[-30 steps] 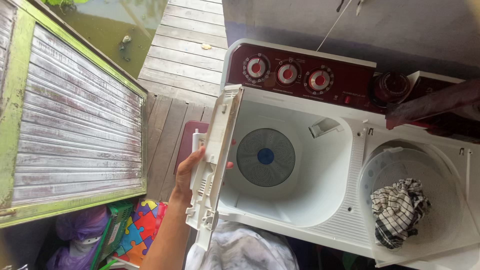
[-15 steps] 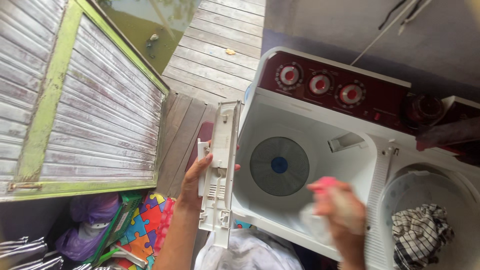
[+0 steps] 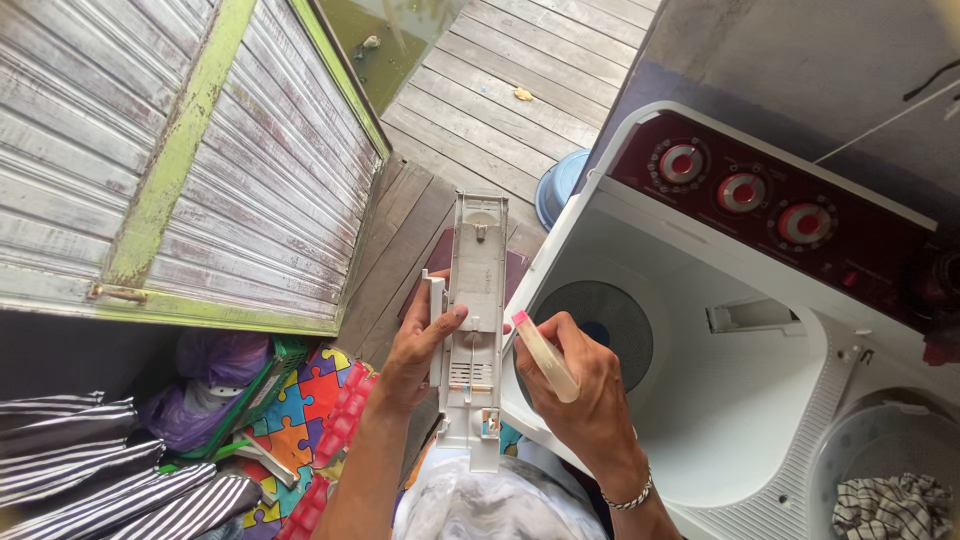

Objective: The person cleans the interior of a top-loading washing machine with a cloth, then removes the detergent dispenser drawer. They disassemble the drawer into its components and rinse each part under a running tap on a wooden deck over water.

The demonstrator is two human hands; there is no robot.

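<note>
My left hand (image 3: 418,352) grips the raised white lid (image 3: 476,300) of a twin-tub washing machine (image 3: 700,330), holding it upright at the tub's left edge. My right hand (image 3: 580,385) holds a small clear bottle with a pink cap (image 3: 543,352), tilted with the cap pointing toward the lid. The open white wash tub shows its grey round agitator (image 3: 610,315) at the bottom. A dark red control panel with three dials (image 3: 745,195) runs along the back.
A checked cloth (image 3: 885,505) lies in the right-hand spin tub. A corrugated door with a green frame (image 3: 180,170) stands open at left. Striped fabric (image 3: 110,470), a purple bag (image 3: 205,385) and a colourful puzzle mat (image 3: 320,400) sit below. A blue basin (image 3: 560,185) rests on the wooden planks.
My right hand has come in from the right with the pink-capped bottle and now sits beside the lid. The view has swung right and closer; my left hand keeps the lid upright.
</note>
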